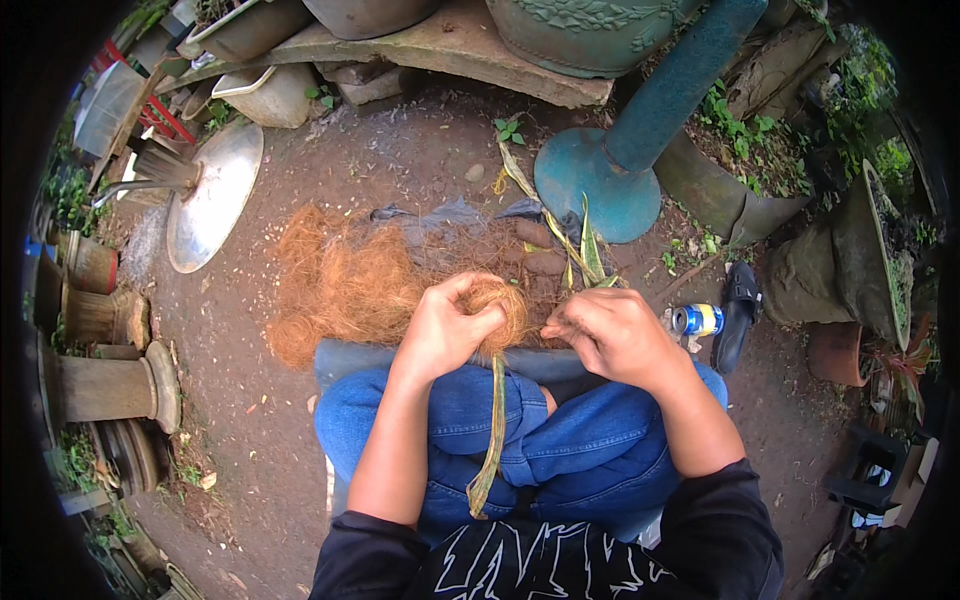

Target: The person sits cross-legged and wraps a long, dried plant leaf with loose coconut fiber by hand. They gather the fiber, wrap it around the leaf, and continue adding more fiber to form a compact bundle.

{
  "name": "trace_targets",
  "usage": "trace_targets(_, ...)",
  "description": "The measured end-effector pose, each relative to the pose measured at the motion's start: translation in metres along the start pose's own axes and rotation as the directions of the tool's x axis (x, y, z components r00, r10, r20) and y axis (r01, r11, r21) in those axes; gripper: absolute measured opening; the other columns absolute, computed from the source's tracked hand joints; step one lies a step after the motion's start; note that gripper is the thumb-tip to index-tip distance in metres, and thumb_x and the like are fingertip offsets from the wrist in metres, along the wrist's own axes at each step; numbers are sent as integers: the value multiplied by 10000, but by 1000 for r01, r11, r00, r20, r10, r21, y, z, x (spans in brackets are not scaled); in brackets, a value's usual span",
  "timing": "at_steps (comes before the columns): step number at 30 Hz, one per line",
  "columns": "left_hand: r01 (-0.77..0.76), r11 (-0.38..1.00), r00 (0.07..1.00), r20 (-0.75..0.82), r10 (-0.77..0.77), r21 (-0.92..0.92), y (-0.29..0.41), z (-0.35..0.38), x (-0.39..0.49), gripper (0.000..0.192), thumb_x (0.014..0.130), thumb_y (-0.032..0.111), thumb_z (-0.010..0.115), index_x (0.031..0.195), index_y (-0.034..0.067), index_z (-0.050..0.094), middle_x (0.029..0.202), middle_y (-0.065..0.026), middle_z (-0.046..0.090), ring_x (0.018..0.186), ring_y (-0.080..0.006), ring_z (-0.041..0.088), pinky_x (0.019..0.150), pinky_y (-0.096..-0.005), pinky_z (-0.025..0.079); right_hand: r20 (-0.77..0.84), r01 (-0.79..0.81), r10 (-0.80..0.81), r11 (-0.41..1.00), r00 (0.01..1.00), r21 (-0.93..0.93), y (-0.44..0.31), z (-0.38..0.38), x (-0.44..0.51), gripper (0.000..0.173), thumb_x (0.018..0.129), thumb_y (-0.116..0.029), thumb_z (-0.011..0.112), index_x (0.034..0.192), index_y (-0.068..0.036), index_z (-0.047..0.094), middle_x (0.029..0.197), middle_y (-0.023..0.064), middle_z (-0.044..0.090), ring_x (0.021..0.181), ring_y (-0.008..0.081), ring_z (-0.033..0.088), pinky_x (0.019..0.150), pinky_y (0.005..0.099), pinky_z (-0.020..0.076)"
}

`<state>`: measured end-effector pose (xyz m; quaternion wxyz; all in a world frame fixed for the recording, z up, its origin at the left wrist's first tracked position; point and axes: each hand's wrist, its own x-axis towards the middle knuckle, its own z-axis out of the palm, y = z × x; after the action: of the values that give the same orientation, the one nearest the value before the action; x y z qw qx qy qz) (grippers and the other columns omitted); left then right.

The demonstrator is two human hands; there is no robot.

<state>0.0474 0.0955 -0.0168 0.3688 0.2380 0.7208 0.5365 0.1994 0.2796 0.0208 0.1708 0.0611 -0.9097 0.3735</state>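
My left hand (459, 322) grips a ball of brown coir fibre (510, 315) above my crossed legs. From the ball's underside a long yellow-edged snake plant leaf (491, 442) hangs down over my jeans. To the right of the ball, my right hand (607, 330) has its fingertips pinched together; thin strands seem to run between it and the ball, but the grip is too fine to make out. More striped leaves (591, 251) lie just beyond my right hand. A heap of loose coir fibre (352, 277) spreads on the ground at the left, beside dark soil lumps (544, 262) on black plastic (442, 217).
A green pedestal (600, 180) stands on the ground ahead at right. At my right lie a drink can (697, 320) and a black sandal (737, 315). A metal disc on a stem (217, 199) rests at the left. Large pots (585, 37) sit on a stone slab (450, 52) ahead.
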Motion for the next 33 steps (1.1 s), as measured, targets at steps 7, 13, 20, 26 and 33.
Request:
trace_targets(7,-64,995,994,94,56,82,-6,3,0,377,849,120,751,1197,-16,705,1064,-92,722,926,-106,652,789,-291,555,-22,7,-6,1000,1000,29,2,0,0,182,747,32,714,885,-40,620,754,154,647,721,376,667,620,452,523)
trace_targets(13,-43,993,980,196,22,105,0,6,-4,394,828,123,773,1190,-19,710,1080,-94,702,968,-129,635,826,-304,537,-8,43,-43,999,999,18,7,7,-1,187,756,11,727,898,-43,618,755,149,648,730,371,673,623,447,528)
trace_targets(20,-12,977,950,302,78,-215,9,10,-11,410,790,61,813,1174,1,682,1037,-66,688,908,-67,612,756,-245,519,13,-47,46,994,999,101,10,8,-1,160,800,-10,745,894,-32,618,744,157,649,721,386,674,609,446,521)
trace_targets(26,1,994,934,356,37,-107,-2,9,-10,357,761,16,834,1078,19,668,831,59,615,676,19,477,548,-196,370,41,-106,100,979,994,177,4,2,0,126,853,-32,744,894,-23,625,784,171,688,739,391,696,620,434,530)
trace_targets(33,-19,906,904,380,196,-423,-13,16,-10,380,784,-40,836,1115,12,656,927,35,596,757,3,484,593,-199,376,39,-128,122,943,992,306,4,-1,0,88,862,-62,766,909,-34,697,840,142,721,768,335,720,651,401,542)
